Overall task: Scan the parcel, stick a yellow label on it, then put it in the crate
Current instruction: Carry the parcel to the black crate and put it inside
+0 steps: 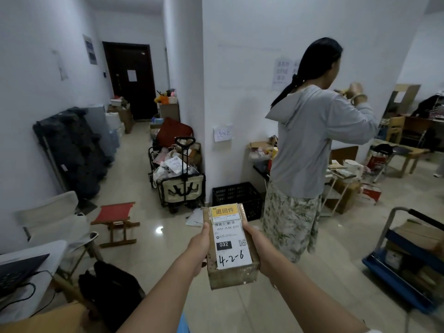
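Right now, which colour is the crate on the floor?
Black crate, best seen in the head view.

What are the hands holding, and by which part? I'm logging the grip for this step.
Both hands hold the cardboard parcel by its long sides: the left hand on its left side, the right hand on its right side. Its yellow label faces up.
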